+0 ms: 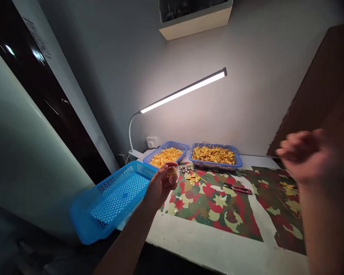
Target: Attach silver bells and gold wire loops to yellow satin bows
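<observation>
My left hand (160, 187) is raised above the front left of the table, its fingers closed around a small gold ribbon piece (172, 172). Fingers cover most of that piece, so its full shape is hidden. Higher up at the right, my right hand (305, 154) is blurred, with its fingers curled in; what they hold, if anything, does not show. Just past my left hand, a gold bow (193, 178) and several small silver bells (186, 170) lie on the camouflage-patterned mat (215, 206). Red-handled thread snips (238, 188) rest farther right on it.
Two blue-violet baskets, one on the left (186, 149) and one on the right (239, 162), hold many gold bows at the back. An empty bright blue basket (83, 229) stands left. A lit lamp (183, 91) spans overhead. More gold bows (292, 198) lie near my right forearm.
</observation>
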A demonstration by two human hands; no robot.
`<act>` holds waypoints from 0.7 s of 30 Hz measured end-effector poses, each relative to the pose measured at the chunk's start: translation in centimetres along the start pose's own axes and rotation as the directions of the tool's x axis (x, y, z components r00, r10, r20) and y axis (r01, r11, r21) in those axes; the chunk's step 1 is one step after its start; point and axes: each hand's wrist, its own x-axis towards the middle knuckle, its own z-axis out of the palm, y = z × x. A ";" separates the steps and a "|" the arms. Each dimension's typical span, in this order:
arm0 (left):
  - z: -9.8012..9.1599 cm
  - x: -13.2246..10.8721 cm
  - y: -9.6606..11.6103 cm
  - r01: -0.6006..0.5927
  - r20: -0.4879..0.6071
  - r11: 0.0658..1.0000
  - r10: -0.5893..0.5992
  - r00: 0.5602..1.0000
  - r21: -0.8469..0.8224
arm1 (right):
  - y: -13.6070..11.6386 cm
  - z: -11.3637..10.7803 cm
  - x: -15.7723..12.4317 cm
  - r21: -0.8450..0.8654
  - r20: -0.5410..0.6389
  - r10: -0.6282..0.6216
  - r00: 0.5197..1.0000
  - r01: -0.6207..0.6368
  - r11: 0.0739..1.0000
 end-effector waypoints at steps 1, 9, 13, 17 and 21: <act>0.3 0.1 -0.2 0.007 0.010 1.000 -0.007 1.000 0.015 | 0.9 2.4 -0.8 0.004 0.176 0.134 0.975 -0.136 0.991; 2.2 0.8 -1.2 0.001 0.079 0.996 -0.008 0.997 0.087 | 5.9 13.5 -9.7 -0.351 0.677 0.422 0.603 -0.240 0.905; 2.0 1.2 -1.1 -0.013 0.036 0.996 0.010 0.999 0.083 | 5.3 11.5 -7.6 -0.255 0.697 0.401 0.594 -0.317 0.914; 1.1 1.4 -1.2 -0.008 -0.003 0.997 0.008 1.000 0.072 | 4.3 8.4 -4.4 -0.133 0.582 0.437 0.686 -0.449 0.883; 0.3 1.4 -1.8 0.031 0.012 0.998 -0.031 0.999 0.048 | 3.3 5.9 -2.6 0.049 0.466 0.412 0.783 -0.487 0.872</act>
